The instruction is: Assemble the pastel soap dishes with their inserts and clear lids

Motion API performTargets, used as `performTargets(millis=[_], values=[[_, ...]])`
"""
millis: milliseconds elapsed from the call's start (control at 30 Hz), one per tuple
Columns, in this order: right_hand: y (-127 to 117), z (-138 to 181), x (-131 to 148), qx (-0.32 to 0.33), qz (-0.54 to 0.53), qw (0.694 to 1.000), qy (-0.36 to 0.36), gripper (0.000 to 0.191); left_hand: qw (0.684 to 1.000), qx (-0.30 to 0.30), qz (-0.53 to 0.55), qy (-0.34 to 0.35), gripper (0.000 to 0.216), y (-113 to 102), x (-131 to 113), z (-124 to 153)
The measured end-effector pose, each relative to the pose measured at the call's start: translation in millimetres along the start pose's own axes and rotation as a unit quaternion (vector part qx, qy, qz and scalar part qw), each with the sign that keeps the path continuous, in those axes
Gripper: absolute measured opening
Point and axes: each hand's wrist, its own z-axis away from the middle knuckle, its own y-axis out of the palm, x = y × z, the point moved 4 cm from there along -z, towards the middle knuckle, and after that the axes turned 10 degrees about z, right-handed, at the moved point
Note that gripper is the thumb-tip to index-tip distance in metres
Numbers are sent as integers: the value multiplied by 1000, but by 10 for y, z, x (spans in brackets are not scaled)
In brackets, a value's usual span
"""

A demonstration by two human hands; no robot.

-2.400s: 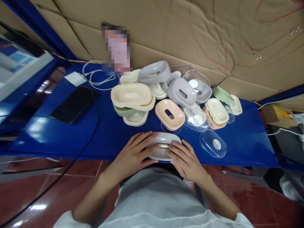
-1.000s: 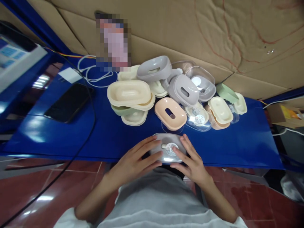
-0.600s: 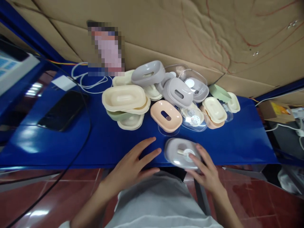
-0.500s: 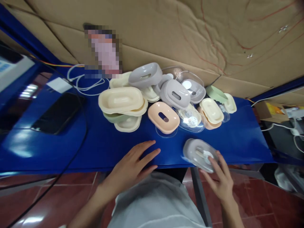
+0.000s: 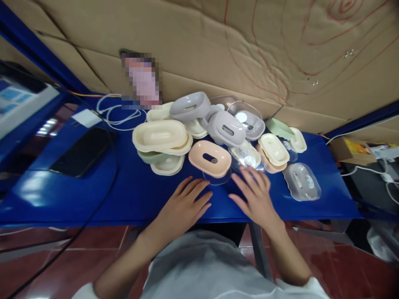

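My left hand (image 5: pixel 185 203) hovers over the front of the blue table with its fingers apart and nothing in them. My right hand (image 5: pixel 254 197) is also open and holds nothing, its fingertips close to a clear lid (image 5: pixel 264 160) in the pile. Between and beyond the hands lies a peach soap dish (image 5: pixel 222 160) with an oval slot, on top of a clear lid (image 5: pixel 218 178). A grey soap dish with a clear lid (image 5: pixel 302 181) rests alone at the right. Grey soap dishes (image 5: pixel 229 128) and a cream stack (image 5: pixel 160 135) lie behind.
A black phone (image 5: pixel 82 151), a white charger (image 5: pixel 87 118) and its cable lie at the left. A black cord crosses the left side. Cardboard (image 5: pixel 193 45) stands along the back. Cream dishes (image 5: pixel 274 148) and a green one (image 5: pixel 279 128) sit at the right of the pile.
My right hand has let go of the lidded grey soap dish, which now lies farther right on the table. That hand has moved left toward the pile; my left hand has barely shifted.
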Motion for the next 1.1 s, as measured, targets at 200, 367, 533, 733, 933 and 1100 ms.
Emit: performTargets(millis=[200,367,533,733,933,1100], values=[[112,-414,279,6,-52,993,-107,46,999,-19,29,-8,18,-19,-30,195],[43,-114,127,-84,-123,988,-47,42,993,-63,61,-77,14,14,105,290],[34,291,127,-108,-172,978,44,39,973,-170,49,-150,38,-74,158,307],[-11,455,242,-123,-175,976,32,32,993,-90,47,-65,52,-14,44,288],[-115,750,366,-279,-209,933,89,31,990,-71,50,-111,50,61,128,285],[-15,880,520,-204,-177,963,8,36,984,-74,69,-144,63,79,150,295]])
